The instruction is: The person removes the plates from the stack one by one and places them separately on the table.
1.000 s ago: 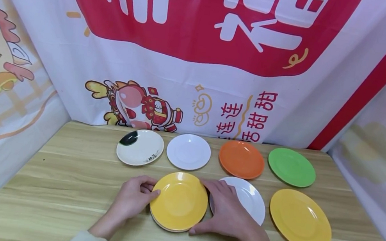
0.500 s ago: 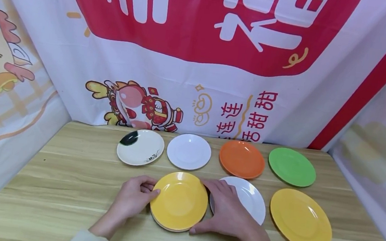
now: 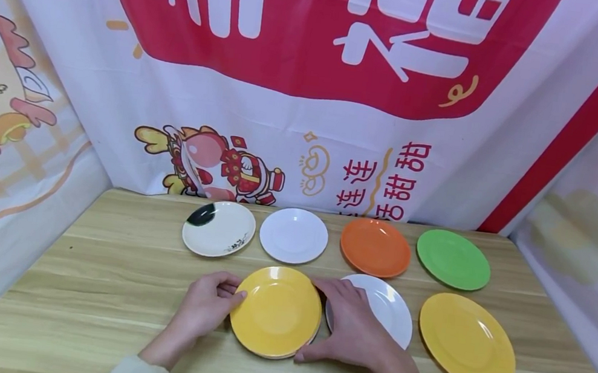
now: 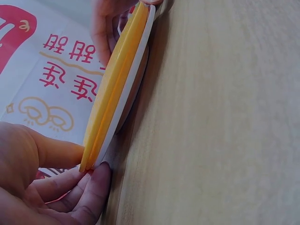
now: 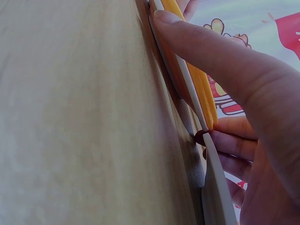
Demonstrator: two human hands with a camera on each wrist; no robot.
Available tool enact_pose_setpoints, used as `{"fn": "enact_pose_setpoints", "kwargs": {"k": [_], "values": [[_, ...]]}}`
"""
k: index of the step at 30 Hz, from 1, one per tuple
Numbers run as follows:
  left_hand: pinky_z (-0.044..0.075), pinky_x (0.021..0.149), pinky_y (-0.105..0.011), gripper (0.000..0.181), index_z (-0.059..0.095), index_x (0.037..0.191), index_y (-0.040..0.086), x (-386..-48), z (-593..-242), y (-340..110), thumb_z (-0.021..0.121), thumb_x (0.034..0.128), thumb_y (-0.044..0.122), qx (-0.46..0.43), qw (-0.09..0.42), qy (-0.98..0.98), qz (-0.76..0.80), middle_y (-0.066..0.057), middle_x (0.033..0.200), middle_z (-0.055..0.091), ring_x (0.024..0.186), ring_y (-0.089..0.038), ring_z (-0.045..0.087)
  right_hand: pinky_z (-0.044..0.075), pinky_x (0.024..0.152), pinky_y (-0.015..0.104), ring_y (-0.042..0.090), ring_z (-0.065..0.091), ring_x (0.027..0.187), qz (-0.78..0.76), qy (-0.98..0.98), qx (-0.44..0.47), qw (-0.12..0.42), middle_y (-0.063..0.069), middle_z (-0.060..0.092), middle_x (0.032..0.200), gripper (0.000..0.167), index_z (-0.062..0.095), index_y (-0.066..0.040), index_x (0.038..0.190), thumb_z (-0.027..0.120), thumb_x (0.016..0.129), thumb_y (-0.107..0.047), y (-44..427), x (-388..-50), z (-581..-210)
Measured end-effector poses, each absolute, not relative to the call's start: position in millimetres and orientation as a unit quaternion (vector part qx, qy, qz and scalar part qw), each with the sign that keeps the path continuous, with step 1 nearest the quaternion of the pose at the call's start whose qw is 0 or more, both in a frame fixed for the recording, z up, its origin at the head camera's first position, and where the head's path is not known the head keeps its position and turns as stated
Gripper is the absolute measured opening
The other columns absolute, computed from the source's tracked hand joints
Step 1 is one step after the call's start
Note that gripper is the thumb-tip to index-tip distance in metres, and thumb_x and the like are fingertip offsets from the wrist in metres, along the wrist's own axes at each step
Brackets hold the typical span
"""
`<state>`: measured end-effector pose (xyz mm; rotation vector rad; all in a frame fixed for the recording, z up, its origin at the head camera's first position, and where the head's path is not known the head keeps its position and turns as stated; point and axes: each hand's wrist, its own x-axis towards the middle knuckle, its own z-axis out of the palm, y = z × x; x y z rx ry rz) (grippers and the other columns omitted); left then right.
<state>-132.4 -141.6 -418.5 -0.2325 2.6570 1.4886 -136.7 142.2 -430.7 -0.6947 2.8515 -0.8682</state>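
Observation:
In the head view, a yellow plate [image 3: 277,312] tops a small stack at the near centre. The wrist views show yellow rims above a white plate [image 4: 123,93], with a darker surface below that I cannot identify. My left hand [image 3: 204,304] pinches the stack's left edge, thumb on the yellow rim and fingers underneath. My right hand [image 3: 352,329] holds the right side, its thumb against the near rim and its fingers farther round. Partly covered by that hand, another white plate [image 3: 392,312] lies just right of the stack.
Behind stand a cream plate with a black patch [image 3: 218,236], a white plate [image 3: 294,236], an orange plate [image 3: 375,247] and a green plate [image 3: 453,259]. A larger yellow plate [image 3: 467,341] lies at right. Printed cloth [image 3: 307,108] borders the wooden table [image 3: 102,287].
The top yellow plate has slid slightly left over the stack, so more of the pale rim below shows at its lower right. Both hands keep nearly the same place.

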Motion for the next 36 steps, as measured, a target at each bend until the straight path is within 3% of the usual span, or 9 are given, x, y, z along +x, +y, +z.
{"fn": "enact_pose_setpoints", "kwargs": {"k": [29,36], "values": [[0.054,0.077,-0.025,0.024,0.076,0.112,-0.002,-132.8,-415.8,-148.5,0.079,0.095,0.014,-0.088,0.031,0.869,0.485,-0.01,0.1,0.073,0.091,-0.019,0.065,0.038,0.121,0.056,0.022,0.051,0.141,-0.283,0.932,-0.225,0.039,-0.002,0.062,0.147,0.121,0.054,-0.018,0.154,0.098,0.055,-0.073,142.2,-135.7,-430.0],[0.054,0.068,-0.021,0.022,0.075,0.11,-0.004,-134.0,-415.9,-152.7,0.079,0.0944,0.011,-0.088,0.023,0.847,0.524,-0.011,0.098,0.073,0.084,-0.015,0.064,0.035,0.124,0.057,0.025,0.048,0.145,-0.284,0.933,-0.214,0.06,0.0,0.06,0.151,0.123,0.053,-0.018,0.156,0.098,0.056,-0.072,141.3,-135.8,-428.7]]}}
